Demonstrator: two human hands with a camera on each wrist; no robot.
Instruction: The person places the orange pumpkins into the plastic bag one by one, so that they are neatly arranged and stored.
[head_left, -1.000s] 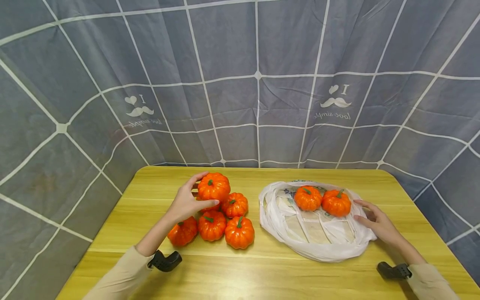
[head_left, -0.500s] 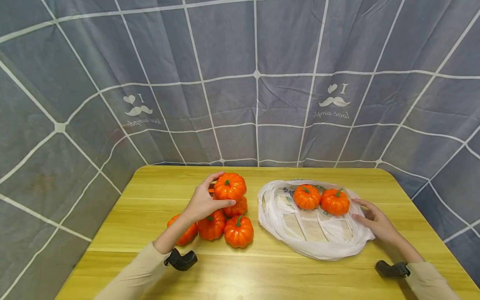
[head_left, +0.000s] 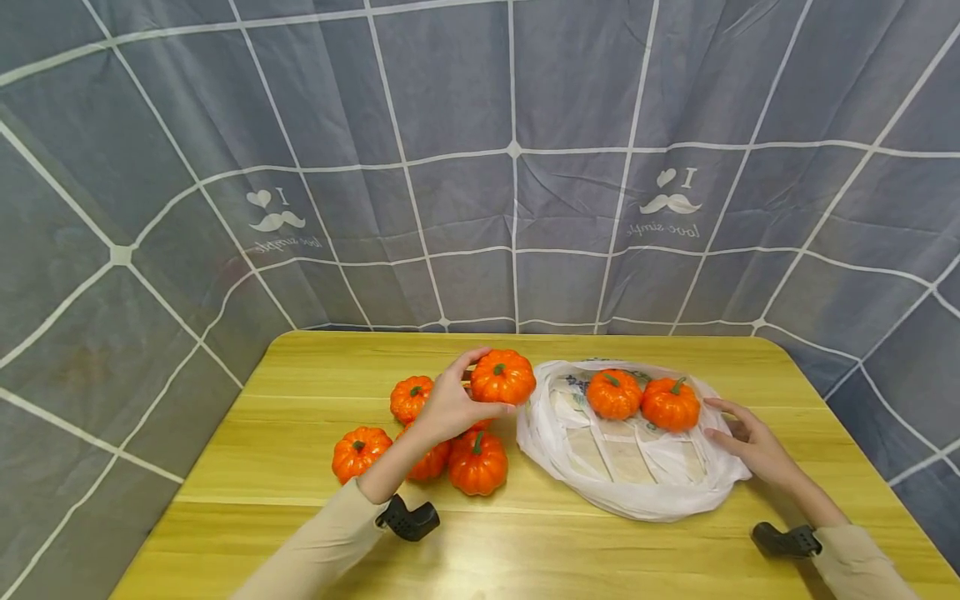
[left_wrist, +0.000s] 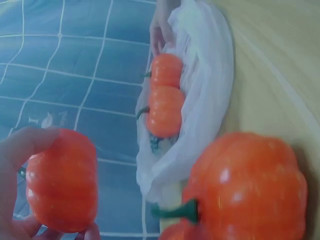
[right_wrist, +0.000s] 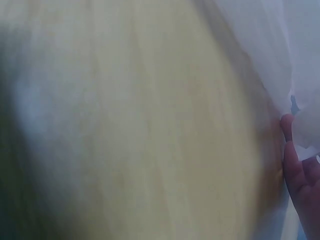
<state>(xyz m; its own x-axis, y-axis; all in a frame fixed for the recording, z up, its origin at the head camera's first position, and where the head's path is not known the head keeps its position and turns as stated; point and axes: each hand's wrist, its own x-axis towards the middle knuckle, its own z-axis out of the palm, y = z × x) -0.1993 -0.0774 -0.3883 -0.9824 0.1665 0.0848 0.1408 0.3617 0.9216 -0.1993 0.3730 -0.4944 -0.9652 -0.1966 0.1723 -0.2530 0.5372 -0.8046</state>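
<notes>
My left hand grips a small orange pumpkin with a green stem, raised above the table between the pile and the bag. In the left wrist view, the held pumpkin is at the lower left, with fingers and thumb around it. My right hand holds the right rim of a white plastic bag that lies spread wide. In the right wrist view, its fingers are at the bag's edge, partly covered by plastic. Inside the bag, two pumpkins sit side by side toward the back.
Several more pumpkins stand on the wooden table left of the bag, some partly behind the left hand and forearm. A grey checked curtain hangs behind the table. Each wrist wears a black camera mount.
My left hand has carried its pumpkin rightward from above the pile to near the bag's left rim, uncovering pumpkins at the left. My right hand has stayed at the bag's right rim.
</notes>
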